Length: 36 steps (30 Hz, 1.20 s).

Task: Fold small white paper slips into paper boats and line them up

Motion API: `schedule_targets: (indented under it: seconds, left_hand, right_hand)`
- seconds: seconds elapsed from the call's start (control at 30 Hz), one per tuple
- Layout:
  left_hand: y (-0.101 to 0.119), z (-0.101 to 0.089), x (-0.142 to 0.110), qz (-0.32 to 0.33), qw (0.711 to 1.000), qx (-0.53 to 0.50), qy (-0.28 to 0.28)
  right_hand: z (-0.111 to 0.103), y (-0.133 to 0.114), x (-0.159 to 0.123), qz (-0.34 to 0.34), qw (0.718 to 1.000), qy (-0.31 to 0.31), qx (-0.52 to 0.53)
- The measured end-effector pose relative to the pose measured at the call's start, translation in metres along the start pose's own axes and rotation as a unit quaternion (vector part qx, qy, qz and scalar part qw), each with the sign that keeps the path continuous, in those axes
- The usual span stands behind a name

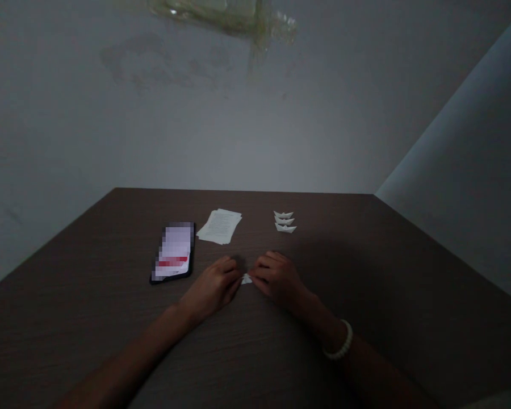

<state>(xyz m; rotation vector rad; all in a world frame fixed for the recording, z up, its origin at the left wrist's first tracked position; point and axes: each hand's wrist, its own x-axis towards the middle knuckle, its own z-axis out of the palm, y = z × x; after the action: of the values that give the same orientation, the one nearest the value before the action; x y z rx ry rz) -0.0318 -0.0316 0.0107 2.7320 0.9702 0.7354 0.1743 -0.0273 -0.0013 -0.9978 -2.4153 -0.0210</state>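
Observation:
My left hand (213, 287) and my right hand (279, 279) rest on a dark wooden table (366, 272), fingers curled toward each other. Between their fingertips lies a small piece of folded white paper (246, 279), pinched from both sides and mostly hidden. A white bead bracelet (339, 342) circles my right wrist. Beyond the hands lies a small stack of white paper sheets (220, 225). To its right three folded paper boats (285, 221) sit in a row.
A phone (173, 252) with a lit screen lies flat to the left of my hands. Grey walls stand behind the table and along its right side. A stained patch marks the wall high up.

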Motion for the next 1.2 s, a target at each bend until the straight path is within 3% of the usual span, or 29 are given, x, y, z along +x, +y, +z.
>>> schedule_targets:
  seconds: [0.57, 0.87, 1.2]
  left_hand:
    - [-0.01, -0.007, -0.007, 0.046, 0.993, 0.074, -0.084]
    - [-0.012, 0.001, -0.007, -0.024, 0.999, -0.022, -0.015]
    - [-0.013, 0.002, -0.006, -0.056, 0.997, -0.036, -0.028]
  right_hand:
    - [-0.013, -0.001, -0.005, -0.007, 0.998, -0.056, 0.024]
    - [-0.009, -0.002, -0.004, 0.037, 0.997, -0.043, 0.044]
    - [0.0, -0.001, -0.005, 0.066, 0.993, -0.01, 0.097]
